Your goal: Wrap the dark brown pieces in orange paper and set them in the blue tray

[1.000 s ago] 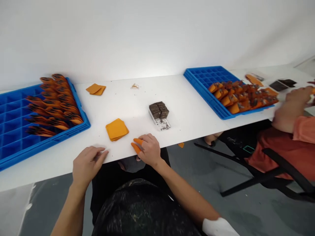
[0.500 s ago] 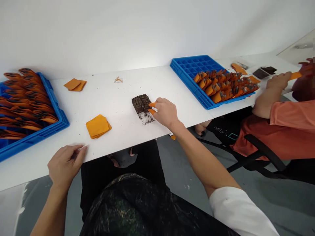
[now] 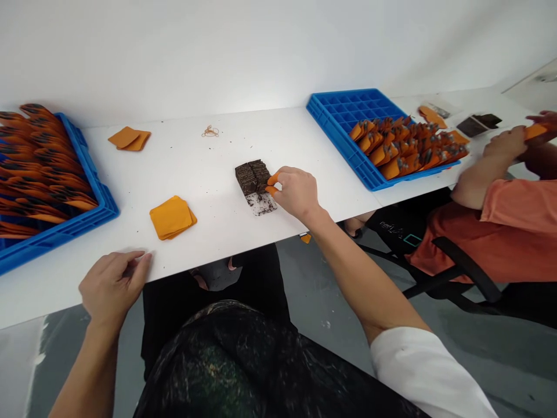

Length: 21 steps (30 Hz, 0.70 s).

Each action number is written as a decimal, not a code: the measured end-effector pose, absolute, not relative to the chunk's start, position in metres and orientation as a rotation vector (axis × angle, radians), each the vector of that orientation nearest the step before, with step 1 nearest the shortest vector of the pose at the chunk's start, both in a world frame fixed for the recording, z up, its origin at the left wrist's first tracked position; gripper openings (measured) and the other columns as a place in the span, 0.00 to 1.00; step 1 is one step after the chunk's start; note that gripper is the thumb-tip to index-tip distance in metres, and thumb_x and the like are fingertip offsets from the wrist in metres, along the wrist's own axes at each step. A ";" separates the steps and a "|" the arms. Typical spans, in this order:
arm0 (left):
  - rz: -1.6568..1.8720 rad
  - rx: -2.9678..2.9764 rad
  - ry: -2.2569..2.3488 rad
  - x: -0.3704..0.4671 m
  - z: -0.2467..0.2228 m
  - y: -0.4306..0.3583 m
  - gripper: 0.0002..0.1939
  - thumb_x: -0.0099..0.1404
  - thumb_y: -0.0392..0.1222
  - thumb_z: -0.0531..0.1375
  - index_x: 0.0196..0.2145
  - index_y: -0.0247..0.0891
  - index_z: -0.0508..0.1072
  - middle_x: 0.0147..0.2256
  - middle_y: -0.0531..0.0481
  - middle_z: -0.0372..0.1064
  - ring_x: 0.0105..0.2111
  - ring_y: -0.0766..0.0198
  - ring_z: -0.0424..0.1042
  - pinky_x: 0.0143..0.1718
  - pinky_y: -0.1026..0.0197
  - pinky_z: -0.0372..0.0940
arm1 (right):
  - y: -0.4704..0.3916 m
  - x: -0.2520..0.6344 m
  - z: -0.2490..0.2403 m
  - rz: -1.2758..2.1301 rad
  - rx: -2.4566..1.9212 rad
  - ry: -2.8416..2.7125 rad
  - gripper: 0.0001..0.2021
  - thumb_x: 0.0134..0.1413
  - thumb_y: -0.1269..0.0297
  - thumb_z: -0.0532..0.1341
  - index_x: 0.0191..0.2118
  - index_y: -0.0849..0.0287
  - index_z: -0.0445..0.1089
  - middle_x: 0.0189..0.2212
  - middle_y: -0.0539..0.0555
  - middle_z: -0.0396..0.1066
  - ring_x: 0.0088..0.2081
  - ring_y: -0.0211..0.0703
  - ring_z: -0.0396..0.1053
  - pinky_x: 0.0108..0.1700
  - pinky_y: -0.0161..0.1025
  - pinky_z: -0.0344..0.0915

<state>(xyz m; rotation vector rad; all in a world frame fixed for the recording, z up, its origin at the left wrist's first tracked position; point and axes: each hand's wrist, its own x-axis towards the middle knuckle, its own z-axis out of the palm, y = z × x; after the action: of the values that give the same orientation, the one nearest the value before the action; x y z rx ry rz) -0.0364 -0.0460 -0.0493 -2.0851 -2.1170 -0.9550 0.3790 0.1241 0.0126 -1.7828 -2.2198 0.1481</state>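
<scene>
My right hand [image 3: 296, 190] reaches over the white table, with orange covers, apparently finger cots, on its thumb and forefinger. Those two fingertips pinch at the right side of a dark brown stack of thin slices [image 3: 247, 177]; any single slice between them is hidden. Dark crumbs [image 3: 262, 204] lie just in front of the stack. My left hand [image 3: 114, 285] rests at the table's front edge, loosely curled and holding nothing, thumb and forefinger slightly apart. Beyond it is a small pile of yellow-orange square pouches [image 3: 172, 218].
To the left stands a blue crate [image 3: 104, 200] packed with orange pouches. Two orange pouches [image 3: 129, 139] and some rubber bands [image 3: 210, 132] lie farther back. A blue divided tray [image 3: 333, 139] is at right. Beside it a co-worker's hands [image 3: 507, 144] hold an orange pouch.
The view has shifted slightly. My right hand stays at the dark stack, its fingertips a little closer together. My left hand has hardly moved.
</scene>
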 end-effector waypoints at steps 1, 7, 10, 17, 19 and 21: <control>-0.945 -2.091 -2.103 -0.037 -0.050 -0.046 0.21 0.60 0.44 0.62 0.48 0.70 0.80 0.36 0.54 0.80 0.41 0.42 0.80 0.42 0.41 0.72 | 0.124 0.378 0.015 0.139 -1.793 -2.232 0.10 0.64 0.71 0.63 0.44 0.63 0.83 0.45 0.58 0.79 0.45 0.49 0.72 0.40 0.44 0.59; -0.886 -2.066 -1.943 -0.040 -0.053 -0.039 0.04 0.65 0.46 0.68 0.38 0.47 0.82 0.32 0.53 0.81 0.35 0.54 0.81 0.36 0.55 0.70 | 0.123 0.376 0.024 0.040 -1.812 -2.399 0.12 0.63 0.70 0.64 0.46 0.59 0.85 0.45 0.60 0.81 0.49 0.56 0.72 0.37 0.45 0.60; -0.923 -2.137 -1.901 -0.042 -0.047 -0.039 0.07 0.67 0.46 0.70 0.39 0.42 0.83 0.32 0.52 0.81 0.33 0.57 0.79 0.36 0.58 0.69 | 0.121 0.380 0.027 0.036 -1.801 -2.419 0.11 0.62 0.70 0.64 0.43 0.58 0.86 0.44 0.60 0.81 0.49 0.57 0.73 0.37 0.45 0.60; -0.988 -2.332 -1.851 -0.016 -0.003 -0.020 0.11 0.72 0.51 0.67 0.44 0.44 0.84 0.41 0.45 0.82 0.42 0.53 0.80 0.48 0.52 0.72 | 0.090 0.393 0.037 0.187 -1.455 -2.027 0.05 0.59 0.59 0.72 0.37 0.52 0.86 0.30 0.53 0.75 0.33 0.44 0.68 0.35 0.43 0.58; -0.873 -2.384 -1.832 -0.005 0.005 0.002 0.16 0.72 0.56 0.65 0.47 0.43 0.84 0.46 0.43 0.82 0.46 0.49 0.79 0.52 0.48 0.71 | 0.071 0.385 0.037 0.349 -1.326 -1.896 0.05 0.58 0.58 0.72 0.37 0.51 0.85 0.29 0.51 0.74 0.30 0.42 0.65 0.33 0.42 0.58; -0.691 -2.487 -1.853 0.003 0.006 0.026 0.21 0.70 0.59 0.65 0.50 0.41 0.84 0.51 0.40 0.81 0.51 0.44 0.78 0.56 0.45 0.70 | 0.050 0.371 0.033 0.557 -1.234 -1.753 0.04 0.57 0.58 0.73 0.36 0.50 0.85 0.29 0.50 0.74 0.30 0.40 0.64 0.32 0.41 0.59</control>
<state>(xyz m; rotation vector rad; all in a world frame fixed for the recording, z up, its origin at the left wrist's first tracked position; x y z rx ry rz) 0.0028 0.0259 0.0064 -2.4867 -1.8533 -0.6911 0.3715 0.0503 0.0326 -1.2339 -1.7526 0.5568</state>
